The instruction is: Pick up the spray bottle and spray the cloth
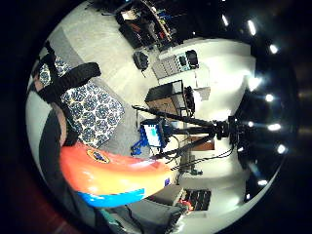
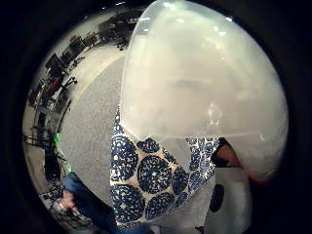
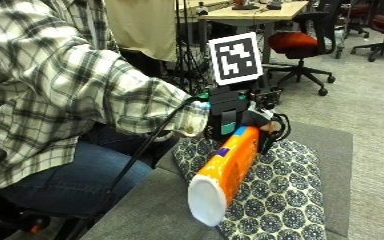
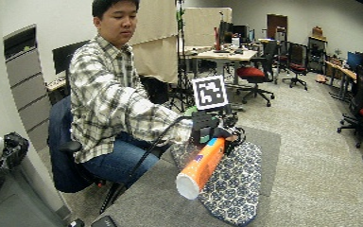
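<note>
Spray bottle, orange with white base, tilted in air above patterned cloth, base toward near bench edge. My gloved right hand wrapped round bottle's upper end, fingers curled on it. Cloth spread flat on grey bench, reaching toward far edge. My plaid sleeve stretched over bench.

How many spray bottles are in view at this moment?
1. The orange plastic spray bottle is gripped by the black-gloved right hand, tilted above the blue-and-white patterned cloth on the grey table. None other shows.
</note>
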### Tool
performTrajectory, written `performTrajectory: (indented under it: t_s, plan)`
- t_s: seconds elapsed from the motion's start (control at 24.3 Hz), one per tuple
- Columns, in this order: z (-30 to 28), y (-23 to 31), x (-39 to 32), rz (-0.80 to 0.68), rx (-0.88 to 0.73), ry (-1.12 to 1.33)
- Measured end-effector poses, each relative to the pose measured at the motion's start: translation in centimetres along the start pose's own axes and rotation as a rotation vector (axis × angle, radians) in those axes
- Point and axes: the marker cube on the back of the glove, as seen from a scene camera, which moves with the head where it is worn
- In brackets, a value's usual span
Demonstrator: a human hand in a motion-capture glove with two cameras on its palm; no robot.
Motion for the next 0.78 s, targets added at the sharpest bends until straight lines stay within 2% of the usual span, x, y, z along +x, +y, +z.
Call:
performTrajectory:
  t_s: [0.37,0.78]
  plan:
    - [-0.4,0.0,-0.1,0.011,0.014,-0.045]
    - [-2.0,-0.3,-0.1,0.075,0.066,-0.224]
